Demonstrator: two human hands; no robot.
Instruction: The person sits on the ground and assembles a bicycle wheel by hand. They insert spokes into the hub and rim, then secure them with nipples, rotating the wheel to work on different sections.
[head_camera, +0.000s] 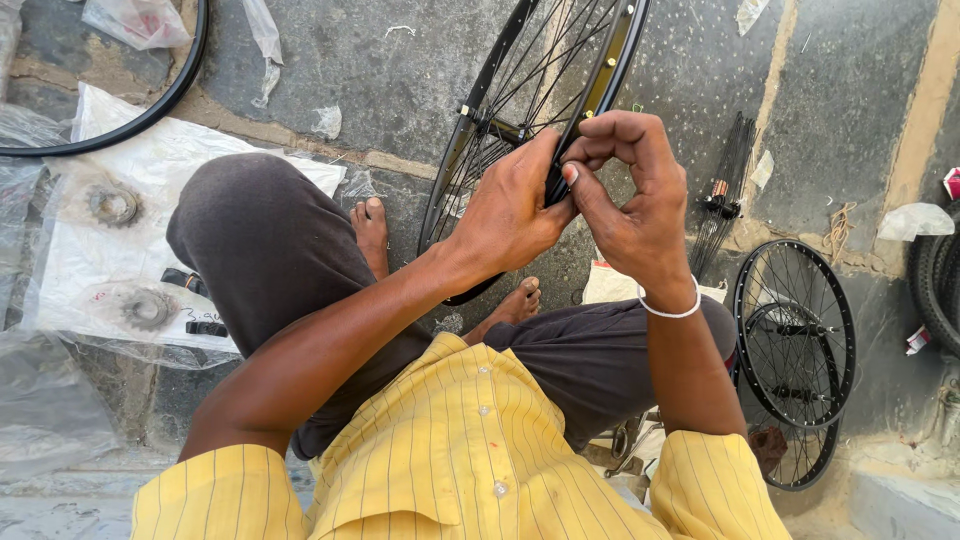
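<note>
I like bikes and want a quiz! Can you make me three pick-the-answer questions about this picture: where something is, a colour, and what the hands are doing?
1. Where do the two metal cogs lie?
A. on clear plastic at the left
B. on the person's lap
C. inside the wheel

2. What colour is the shirt?
A. blue
B. yellow with thin stripes
C. white

3. How is the bicycle wheel held?
A. lying flat, untouched
B. hanging from a hook
C. both hands grip its rim

Answers: 1 A, they rest on the plastic sheet. 2 B, the cloth shows it. 3 C, left hand and right hand close on the rim.
</note>
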